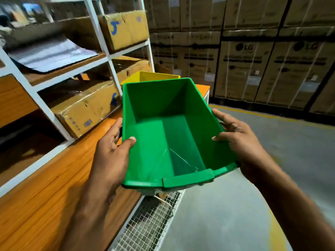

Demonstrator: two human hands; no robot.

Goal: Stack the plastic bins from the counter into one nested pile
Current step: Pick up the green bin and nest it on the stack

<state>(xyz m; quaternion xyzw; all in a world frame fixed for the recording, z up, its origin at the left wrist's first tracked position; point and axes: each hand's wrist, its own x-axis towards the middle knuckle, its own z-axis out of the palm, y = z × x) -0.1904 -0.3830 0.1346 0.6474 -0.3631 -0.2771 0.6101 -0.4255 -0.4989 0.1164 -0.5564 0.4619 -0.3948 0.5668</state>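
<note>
A: The left grip (108,153), how does it sit?

B: It pinches the left long wall of the green bin (163,105). The thumb is hooked over the rim on the inside and the fingers are curled against the outside.

A: And the right grip (237,140)?

B: The same on the opposite wall: thumb over the rim, fingers spread along the outside. Both grips hold that one bin between them.

A: Where is the bin itself?

B: It is lifted off the worktop (45,196), over the worktop's front edge, with its open top facing the camera. The near end, with a raised lip, is low and close to the person, and the far end is tilted up and away. There is nothing inside it, and thin scratch lines show on the floor of the bin.

A: Any other bin?

B: A yellow bin (152,77) sits just behind the green one, at the far end of the worktop, mostly hidden by it. I cannot tell whether the two touch.

A: What is around them?

B: To the left is a white shelf frame (101,42) holding taped cardboard boxes (85,109). Stacked cartons (253,69) line the back wall. A wire mesh panel (150,223) is below the worktop edge, and a grey floor (272,160) lies on the right.
</note>
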